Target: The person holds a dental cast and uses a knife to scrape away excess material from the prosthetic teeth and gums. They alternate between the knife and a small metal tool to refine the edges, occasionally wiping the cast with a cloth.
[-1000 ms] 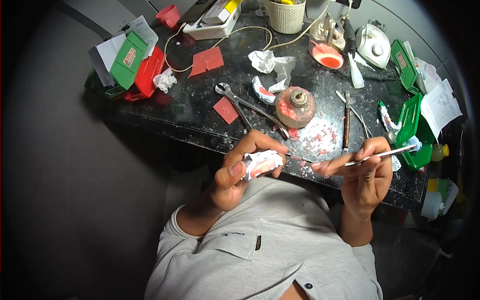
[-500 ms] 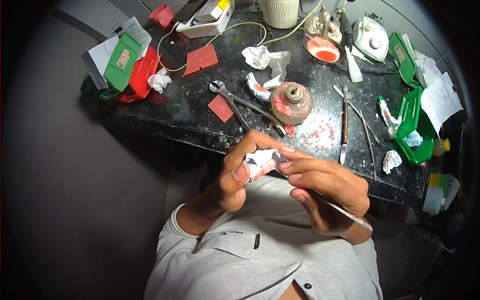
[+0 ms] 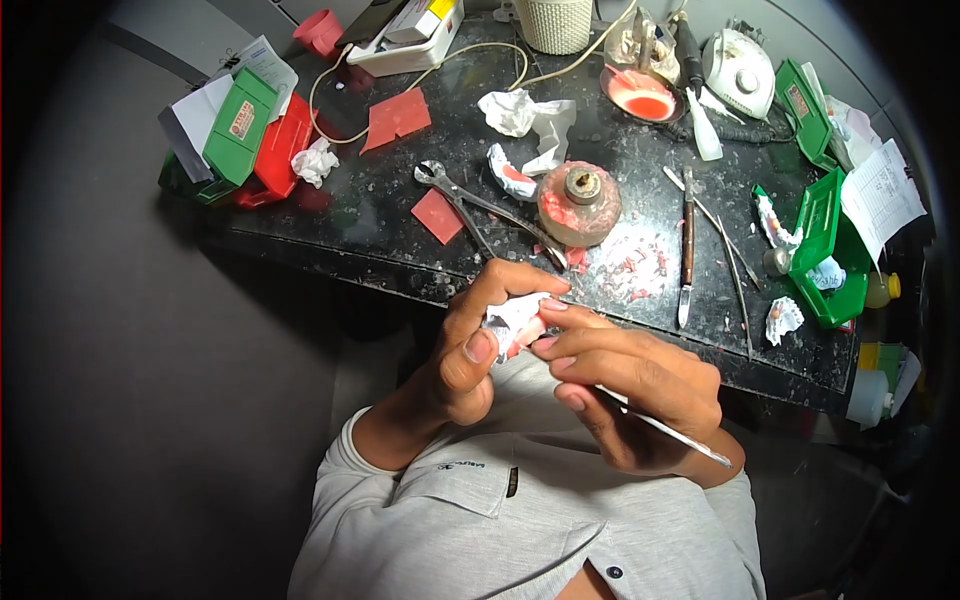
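Note:
A white plaster piece with pink wax (image 3: 513, 322) is held in my left hand (image 3: 468, 358), between the thumb and curled fingers, over the table's front edge. My right hand (image 3: 640, 390) grips a thin metal tool (image 3: 675, 434) like a pen; its tip is hidden near the pink part of the piece. The right fingertips touch the piece's side. Beyond the hands stands a round glass burner (image 3: 580, 205), with pink and white shavings (image 3: 635, 262) lying to its right.
Pliers (image 3: 480, 205), pink wax sheets (image 3: 397, 118), a brown-handled knife (image 3: 688, 240) and thin tools (image 3: 735, 270) lie on the black table (image 3: 390, 255). Green boxes (image 3: 818, 235) stand at the right, with green and red boxes (image 3: 285, 150) at the left. A dish of red wax (image 3: 643, 100) sits at the back.
My right hand has moved a little left and closer to my left hand, with the tool. The piece looks slightly turned, and the whole view has shifted a little.

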A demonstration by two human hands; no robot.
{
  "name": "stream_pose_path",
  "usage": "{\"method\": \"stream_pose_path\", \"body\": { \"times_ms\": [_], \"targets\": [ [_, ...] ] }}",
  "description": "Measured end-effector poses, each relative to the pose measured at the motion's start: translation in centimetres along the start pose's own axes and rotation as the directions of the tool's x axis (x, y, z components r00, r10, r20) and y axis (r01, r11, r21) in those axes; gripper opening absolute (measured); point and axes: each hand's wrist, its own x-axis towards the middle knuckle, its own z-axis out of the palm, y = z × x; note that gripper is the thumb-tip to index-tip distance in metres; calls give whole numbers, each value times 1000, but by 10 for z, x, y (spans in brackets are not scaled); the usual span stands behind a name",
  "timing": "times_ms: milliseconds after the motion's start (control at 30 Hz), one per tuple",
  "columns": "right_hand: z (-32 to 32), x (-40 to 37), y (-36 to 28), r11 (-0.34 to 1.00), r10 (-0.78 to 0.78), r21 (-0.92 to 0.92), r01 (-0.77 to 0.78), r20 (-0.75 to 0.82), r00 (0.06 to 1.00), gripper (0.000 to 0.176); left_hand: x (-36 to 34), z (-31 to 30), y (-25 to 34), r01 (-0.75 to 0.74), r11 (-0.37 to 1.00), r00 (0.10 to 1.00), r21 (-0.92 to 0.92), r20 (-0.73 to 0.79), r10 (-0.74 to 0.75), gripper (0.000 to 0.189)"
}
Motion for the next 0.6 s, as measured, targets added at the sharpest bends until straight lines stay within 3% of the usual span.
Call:
{"method": "stream_pose_path", "body": {
  "times_ms": [233, 300, 400, 500, 600],
  "targets": [
    [0, -2, 2, 1000, 23, 3, -23, -16, 1000, 15, 5, 8, -1, -83, 996, 995, 25, -45, 84, 76],
    [0, -2, 2, 1000, 12, -15, -13, -19, 1000, 14, 3, 8, -7, -115, 993, 989, 29, -93, 117, 67],
    [-2, 0, 0, 1000, -11, 23, 10, 39, 999, 14, -1, 0, -6, -61, 998, 998, 8, -24, 61, 66],
    [-2, 0, 0, 997, 66, 32, -65, -30, 997, 13, 3, 5, 2, -96, 990, 995, 100, -22, 99, 75],
    [1, -1, 3, 1000, 16, -12, -17, -79, 997, 20, 2, 3, -1, -99, 988, 995, 116, -13, 101, 74]
  ]
}}
